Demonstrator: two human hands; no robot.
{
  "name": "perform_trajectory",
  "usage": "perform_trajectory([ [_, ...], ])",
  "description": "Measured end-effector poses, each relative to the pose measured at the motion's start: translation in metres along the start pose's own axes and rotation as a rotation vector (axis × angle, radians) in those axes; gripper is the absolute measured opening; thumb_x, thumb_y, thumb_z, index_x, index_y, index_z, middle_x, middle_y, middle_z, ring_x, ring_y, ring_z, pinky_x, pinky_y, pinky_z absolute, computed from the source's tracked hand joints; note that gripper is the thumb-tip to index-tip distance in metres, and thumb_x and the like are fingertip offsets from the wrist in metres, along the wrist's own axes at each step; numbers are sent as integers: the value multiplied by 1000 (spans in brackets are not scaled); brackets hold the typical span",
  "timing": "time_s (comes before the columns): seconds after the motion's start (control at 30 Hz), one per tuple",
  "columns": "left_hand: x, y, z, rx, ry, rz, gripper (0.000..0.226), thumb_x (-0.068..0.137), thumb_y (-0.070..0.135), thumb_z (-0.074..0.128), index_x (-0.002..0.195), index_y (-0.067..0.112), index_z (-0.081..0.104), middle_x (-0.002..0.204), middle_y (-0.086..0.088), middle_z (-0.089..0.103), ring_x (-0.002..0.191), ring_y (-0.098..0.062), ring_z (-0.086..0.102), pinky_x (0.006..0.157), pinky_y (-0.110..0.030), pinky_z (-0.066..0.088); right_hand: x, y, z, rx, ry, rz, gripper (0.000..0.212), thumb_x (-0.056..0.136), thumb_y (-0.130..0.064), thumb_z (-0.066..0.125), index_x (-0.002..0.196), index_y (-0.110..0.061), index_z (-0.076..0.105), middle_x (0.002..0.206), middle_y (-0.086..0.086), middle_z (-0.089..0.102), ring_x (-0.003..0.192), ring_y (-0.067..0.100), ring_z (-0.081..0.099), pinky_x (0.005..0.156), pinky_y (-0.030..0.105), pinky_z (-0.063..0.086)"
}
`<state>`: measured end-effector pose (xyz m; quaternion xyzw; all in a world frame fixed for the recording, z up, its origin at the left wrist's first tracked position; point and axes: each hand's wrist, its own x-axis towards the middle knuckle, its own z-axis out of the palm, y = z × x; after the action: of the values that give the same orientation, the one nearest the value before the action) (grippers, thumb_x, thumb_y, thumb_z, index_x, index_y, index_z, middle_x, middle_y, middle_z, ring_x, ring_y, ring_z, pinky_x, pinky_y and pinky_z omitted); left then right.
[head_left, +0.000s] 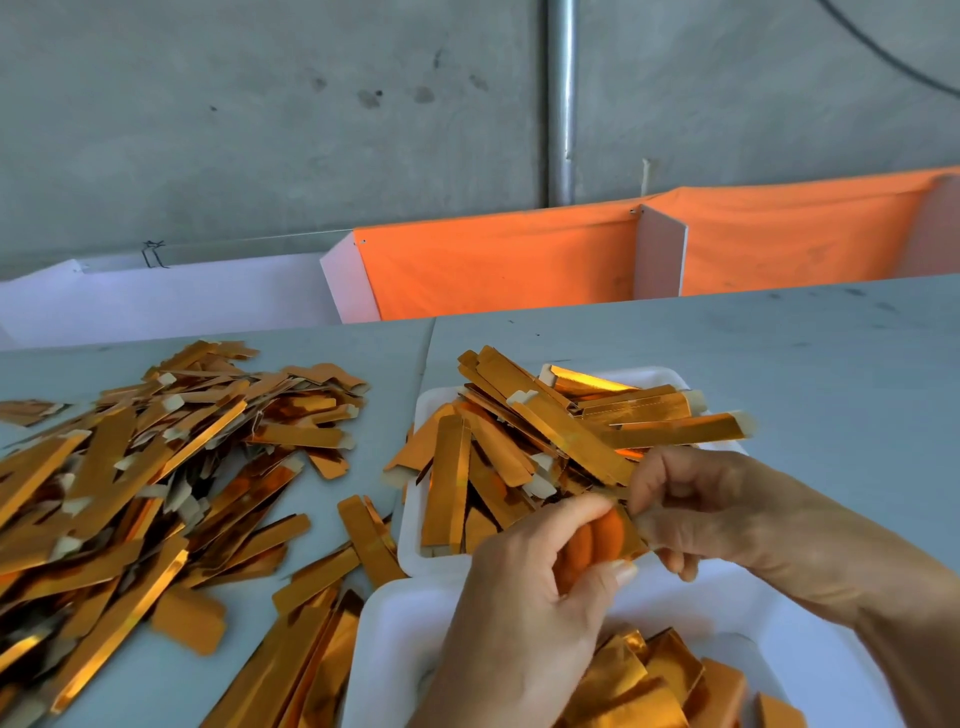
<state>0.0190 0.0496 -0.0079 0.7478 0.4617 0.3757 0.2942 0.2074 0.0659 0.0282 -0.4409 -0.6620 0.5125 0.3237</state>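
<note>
Gold strip (626, 538), mirror-glossy, flat card, sits between both grips. The left grip (540, 597), fingers curled, pinches its near end; the right grip (685, 504) pinches its far edge. A white foam tray (413, 525) lies just beyond them.

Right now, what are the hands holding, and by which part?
A gold foil strip, pinched at its near end: the left hand grips it from below, the right hand from above.

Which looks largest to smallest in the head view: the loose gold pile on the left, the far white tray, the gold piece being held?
1. loose gold pile
2. far white tray, partly covered
3. held gold piece, clearly smallest
</note>
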Motion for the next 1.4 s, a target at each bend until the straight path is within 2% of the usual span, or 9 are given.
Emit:
perform_trajectory([
  [0.13,0,0,2,55,-50,8,39,84,34,66,122,41,56,100,31,56,100,13,49,74,-1,42,6,7,7,-87,8,62,13,80,-2,66,80,-13,57,51,-6,53,48,10,50,51,19,43],
  [0.2,1,0,1,58,-57,4,39,84,32,66,121,40,57,96,33,55,99,13,49,72,0,42,7,8,8,-77,14,52,14,78,-4,68,80,-12,57,51,-5,52,47,10,49,50,19,42],
  [0.27,1,-1,-1,38,-44,-11,37,84,34,66,119,43,56,93,35,55,100,14,49,72,0,41,5,5,7,66,-15,32,10,74,-14,66,81,-10,61,58,4,55,51,14,51,51,20,43],
  [0.33,0,-2,-4,17,-33,-29,35,84,36,65,115,49,54,92,35,57,100,12,50,73,-2,43,3,6,2,273,-56,26,21,75,-19,66,89,-4,63,67,13,55,56,18,54,52,23,46],
  [0.47,0,-1,-6,-6,-27,-36,36,84,37,65,113,52,51,98,32,59,101,9,52,77,-3,44,6,11,2,483,-59,84,24,72,-17,75,92,-6,67,68,14,56,55,20,56,49,25,51],
  [0.7,-1,-2,-4,-23,-34,-24,39,84,34,66,119,45,55,103,24,63,103,5,55,78,-6,47,8,11,3,419,-80,148,24,60,-23,82,79,-14,70,64,12,57,53,18,54,49,22,51],
  [0.87,0,-1,-4,11,-43,-11,37,84,37,65,119,44,54,96,30,60,100,6,55,75,-6,46,8,9,4,355,-67,129,12,67,-19,79,75,-16,70,65,11,57,53,17,53,50,22,49],
  [1.2,-1,0,-5,26,-57,-5,36,84,34,66,119,43,57,87,38,54,98,12,51,72,-1,42,6,8,6,277,-61,139,12,71,-15,71,80,-12,64,64,12,59,55,19,55,53,24,49],
  [1.4,-1,0,-5,18,-60,-21,35,85,36,64,118,44,56,97,30,60,99,8,54,76,-5,45,6,6,5,238,-37,162,18,70,-14,67,86,-7,59,62,11,58,53,18,53,51,23,48],
])
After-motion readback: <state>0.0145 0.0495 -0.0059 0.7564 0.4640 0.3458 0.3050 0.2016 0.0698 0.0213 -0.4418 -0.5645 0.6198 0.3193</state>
